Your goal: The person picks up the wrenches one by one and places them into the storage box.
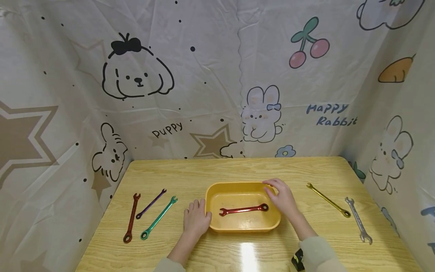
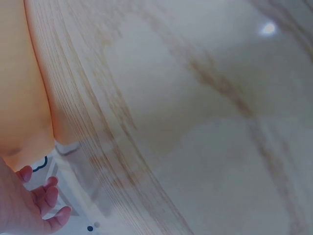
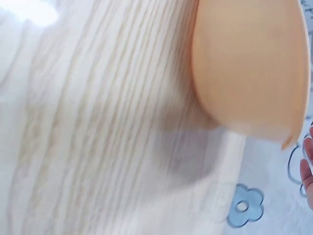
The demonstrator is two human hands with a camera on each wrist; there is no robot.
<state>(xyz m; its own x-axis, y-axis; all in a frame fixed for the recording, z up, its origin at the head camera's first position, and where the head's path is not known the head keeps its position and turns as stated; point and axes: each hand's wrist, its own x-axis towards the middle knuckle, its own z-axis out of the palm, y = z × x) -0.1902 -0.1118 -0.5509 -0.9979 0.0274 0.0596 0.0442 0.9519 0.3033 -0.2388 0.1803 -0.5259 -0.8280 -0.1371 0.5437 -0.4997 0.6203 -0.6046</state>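
A yellow plastic basin [image 1: 242,229] sits on the table with a red combination wrench [image 1: 242,210] lying inside it. My left hand [image 1: 197,219] is at the basin's left side, its thumb close to the rim. In the left wrist view the fingers [image 2: 46,198] of that hand are slightly bent, with nothing seen between them. At the back right corner my right hand [image 1: 283,198] reaches over the rim with fingers extended and thumb toward the inside. The right wrist view shows only some of its fingertips [image 3: 308,171], beside the basin [image 3: 249,68].
Left of the basin lie a dark red wrench [image 1: 132,219], a purple wrench [image 1: 150,204] and a green wrench [image 1: 158,218]. To the right are a yellow wrench [image 1: 327,199] and a silver wrench [image 1: 358,220]. Printed cloth [image 1: 210,75] hangs behind and beside the wooden table [image 1: 190,172].
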